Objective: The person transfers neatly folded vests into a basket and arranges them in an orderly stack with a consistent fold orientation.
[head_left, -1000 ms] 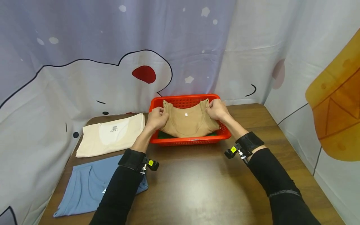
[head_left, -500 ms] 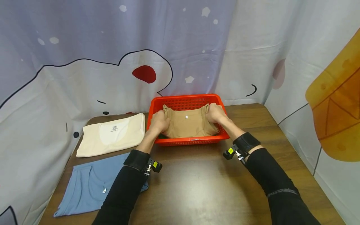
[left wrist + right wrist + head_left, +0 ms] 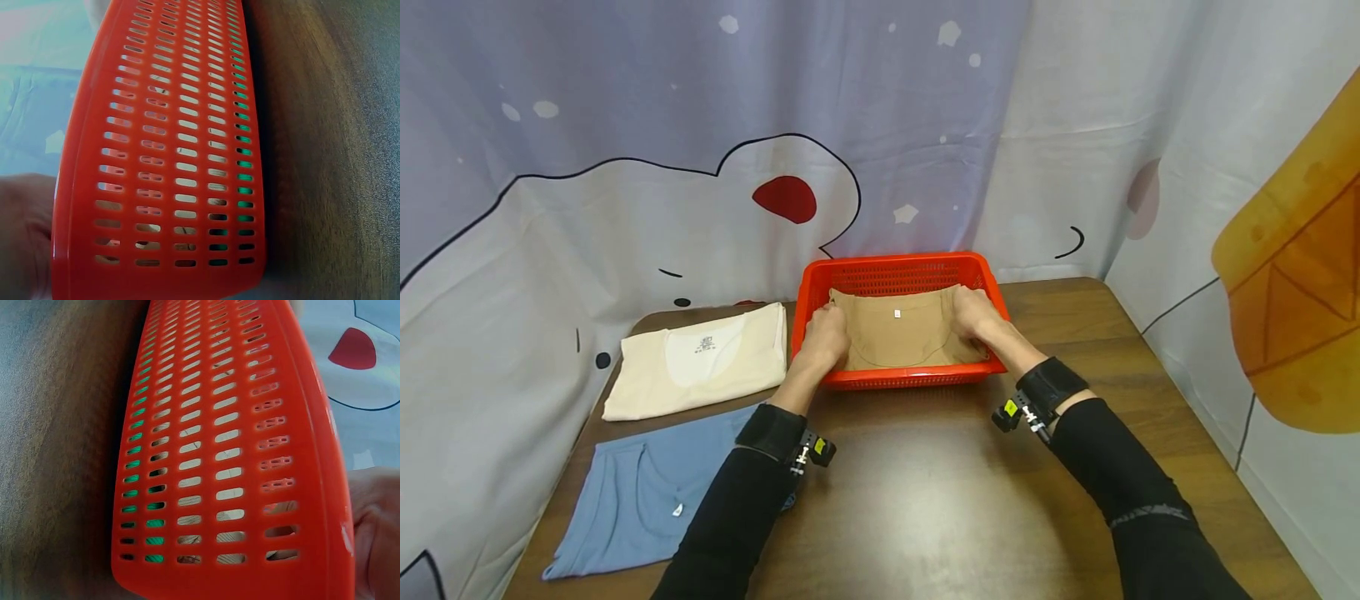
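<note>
A tan folded tank top (image 3: 898, 329) with a small white label lies inside the red plastic basket (image 3: 913, 380), low between its walls. My left hand (image 3: 827, 335) grips the top's left side, wrist over the front left of the rim. On the opposite side my right hand (image 3: 976, 315) holds the right edge, its fingers curled down into the basket and hidden. Both wrist views are mostly filled by the basket's slotted front wall (image 3: 169, 144). Something green (image 3: 154, 540) shows through the lower slots, beneath the tan cloth.
Left of the basket lies a folded cream garment (image 3: 700, 358) with a printed patch. Nearer on the wooden table (image 3: 925, 500) is a folded blue garment (image 3: 632, 500), partly under my left forearm. A patterned curtain (image 3: 910, 125) hangs right behind the basket.
Both hands have moved down into the basket with the tan top, which now lies lower and flatter. The basket has shifted slightly, and the green inside is covered in the head view.
</note>
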The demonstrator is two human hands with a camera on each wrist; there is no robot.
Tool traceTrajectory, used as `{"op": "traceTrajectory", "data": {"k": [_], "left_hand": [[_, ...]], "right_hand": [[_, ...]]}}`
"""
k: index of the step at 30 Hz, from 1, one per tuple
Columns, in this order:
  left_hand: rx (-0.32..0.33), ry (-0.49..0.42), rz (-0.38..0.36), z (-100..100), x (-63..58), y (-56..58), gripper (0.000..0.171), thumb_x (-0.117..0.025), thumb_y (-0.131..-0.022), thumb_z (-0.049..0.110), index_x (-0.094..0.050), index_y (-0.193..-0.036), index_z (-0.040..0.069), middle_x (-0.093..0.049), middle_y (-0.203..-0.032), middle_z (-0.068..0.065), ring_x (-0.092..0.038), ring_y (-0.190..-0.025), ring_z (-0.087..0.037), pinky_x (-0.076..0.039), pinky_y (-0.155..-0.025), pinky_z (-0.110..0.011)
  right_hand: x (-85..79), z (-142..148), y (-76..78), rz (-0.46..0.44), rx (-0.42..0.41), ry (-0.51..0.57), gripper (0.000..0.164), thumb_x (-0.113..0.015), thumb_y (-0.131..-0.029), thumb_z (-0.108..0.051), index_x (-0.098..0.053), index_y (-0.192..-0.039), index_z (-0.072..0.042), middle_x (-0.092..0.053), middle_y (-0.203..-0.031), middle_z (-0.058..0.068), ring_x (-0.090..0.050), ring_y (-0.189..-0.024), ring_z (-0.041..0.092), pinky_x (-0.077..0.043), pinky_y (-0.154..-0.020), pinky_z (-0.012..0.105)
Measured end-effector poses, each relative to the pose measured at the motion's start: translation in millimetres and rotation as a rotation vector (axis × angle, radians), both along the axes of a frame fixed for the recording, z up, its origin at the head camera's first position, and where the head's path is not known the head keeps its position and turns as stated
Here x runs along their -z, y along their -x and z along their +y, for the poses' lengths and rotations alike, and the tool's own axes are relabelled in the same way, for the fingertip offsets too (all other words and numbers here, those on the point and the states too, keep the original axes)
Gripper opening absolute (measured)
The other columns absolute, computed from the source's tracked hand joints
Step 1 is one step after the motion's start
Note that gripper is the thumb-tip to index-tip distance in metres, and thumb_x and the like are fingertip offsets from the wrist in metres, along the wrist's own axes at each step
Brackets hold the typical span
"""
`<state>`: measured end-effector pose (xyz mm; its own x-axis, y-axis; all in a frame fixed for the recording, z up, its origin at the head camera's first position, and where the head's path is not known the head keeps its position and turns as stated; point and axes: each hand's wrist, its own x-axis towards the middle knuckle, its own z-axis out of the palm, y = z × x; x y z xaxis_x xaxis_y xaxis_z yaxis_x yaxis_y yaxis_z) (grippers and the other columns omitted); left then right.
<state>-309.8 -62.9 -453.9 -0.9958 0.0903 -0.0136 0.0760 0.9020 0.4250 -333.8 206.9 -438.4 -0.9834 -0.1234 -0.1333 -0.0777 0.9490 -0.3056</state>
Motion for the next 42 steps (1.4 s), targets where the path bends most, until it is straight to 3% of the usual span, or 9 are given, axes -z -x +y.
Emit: {"op": "traceTrajectory", "data": {"k": [3, 9, 17, 20, 26, 30, 33, 37, 42], "left_hand": [[0.006, 0.012, -0.02, 1, -3.0, -3.0, 0.03, -0.053, -0.105, -0.008, -0.063, -0.133, -0.015, -0.073, -0.127, -0.032, -0.077, -0.117, -0.05, -0.067, -0.102, -0.057], [0.021, 0.016, -0.032, 1, -1.9, -2.8, 0.034, -0.057, -0.101, -0.011, -0.067, -0.133, -0.017, -0.076, -0.121, -0.031, -0.079, -0.11, -0.046, -0.068, -0.097, -0.055], [0.021, -0.006, -0.064, 0, -0.2, -3.2, 0.027, -0.06, -0.096, -0.011, -0.072, -0.12, -0.015, -0.074, -0.121, -0.029, -0.077, -0.108, -0.044, -0.068, -0.095, -0.055], [0.007, -0.027, -0.074, -1, 1.4, -1.6, 0.047, -0.065, -0.095, -0.004, -0.063, -0.139, -0.019, -0.073, -0.128, -0.034, -0.077, -0.111, -0.047, -0.067, -0.097, -0.056], [-0.036, -0.121, -0.159, -3, 4.7, 3.9, 0.102, -0.078, -0.098, 0.023, -0.019, -0.172, -0.016, -0.063, -0.15, -0.041, -0.069, -0.134, -0.052, -0.058, -0.117, -0.059], [-0.034, -0.193, -0.184, -5, 13.5, 15.2, 0.112, -0.079, -0.095, 0.029, -0.01, -0.176, -0.007, -0.066, -0.141, -0.037, -0.07, -0.122, -0.047, -0.061, -0.107, -0.056], [-0.031, -0.219, -0.209, -7, 18.0, 22.2, 0.12, -0.078, -0.093, 0.034, -0.003, -0.179, -0.002, -0.068, -0.138, -0.032, -0.069, -0.113, -0.041, -0.061, -0.096, -0.049], [-0.02, -0.25, -0.198, -9, 20.0, 24.4, 0.122, -0.078, -0.092, 0.04, -0.004, -0.18, -0.001, -0.055, -0.162, -0.034, -0.064, -0.14, -0.045, -0.056, -0.118, -0.055], [0.038, -0.306, -0.123, -11, 15.3, 17.5, 0.115, -0.075, -0.093, 0.04, -0.013, -0.177, -0.008, -0.026, -0.183, -0.033, -0.033, -0.17, -0.051, -0.03, -0.141, -0.061]], "right_hand": [[0.4, -1, -0.4, -0.02, 0.002, -0.018, 0.009, -0.055, -0.093, 0.005, -0.06, -0.096, -0.002, -0.047, -0.085, 0.007, -0.054, -0.087, 0.029, -0.052, -0.068, 0.033], [-0.4, -2, -0.4, -0.051, 0.0, -0.03, 0.037, -0.056, -0.094, 0.005, -0.063, -0.13, 0.011, -0.054, -0.093, 0.011, -0.057, -0.09, 0.03, -0.053, -0.069, 0.033], [-1.5, -3, 2.1, -0.094, 0.014, -0.028, 0.014, -0.059, -0.093, 0.005, -0.06, -0.105, 0.0, -0.048, -0.087, 0.008, -0.055, -0.084, 0.028, -0.048, -0.06, 0.029], [-0.5, -3, 2.7, -0.086, 0.016, -0.021, 0.012, -0.06, -0.091, 0.005, -0.058, -0.099, -0.002, -0.05, -0.087, 0.009, -0.055, -0.084, 0.029, -0.049, -0.061, 0.03], [16.2, 5, 16.0, -0.044, -0.004, -0.024, 0.013, -0.061, -0.087, 0.003, -0.064, -0.1, 0.0, -0.063, -0.102, 0.017, -0.061, -0.092, 0.032, -0.058, -0.073, 0.037], [29.5, 10, 24.8, 0.004, -0.016, -0.041, 0.022, -0.053, -0.101, -0.012, -0.064, -0.113, 0.003, -0.072, -0.118, 0.024, -0.072, -0.108, 0.037, -0.066, -0.088, 0.047], [34.0, 11, 28.9, 0.014, 0.006, -0.006, 0.027, -0.05, -0.106, -0.023, -0.064, -0.11, -0.001, -0.074, -0.113, 0.022, -0.073, -0.112, 0.038, -0.066, -0.09, 0.05], [24.7, 9, 21.8, -0.023, 0.035, 0.042, 0.043, -0.064, -0.1, -0.03, -0.06, -0.124, 0.006, -0.072, -0.114, 0.024, -0.071, -0.108, 0.035, -0.063, -0.089, 0.048], [-6.1, -3, -13.5, -0.005, 0.054, 0.092, 0.064, -0.072, -0.101, -0.032, -0.05, -0.142, 0.012, -0.069, -0.131, 0.032, -0.072, -0.121, 0.04, -0.062, -0.104, 0.054]]}}
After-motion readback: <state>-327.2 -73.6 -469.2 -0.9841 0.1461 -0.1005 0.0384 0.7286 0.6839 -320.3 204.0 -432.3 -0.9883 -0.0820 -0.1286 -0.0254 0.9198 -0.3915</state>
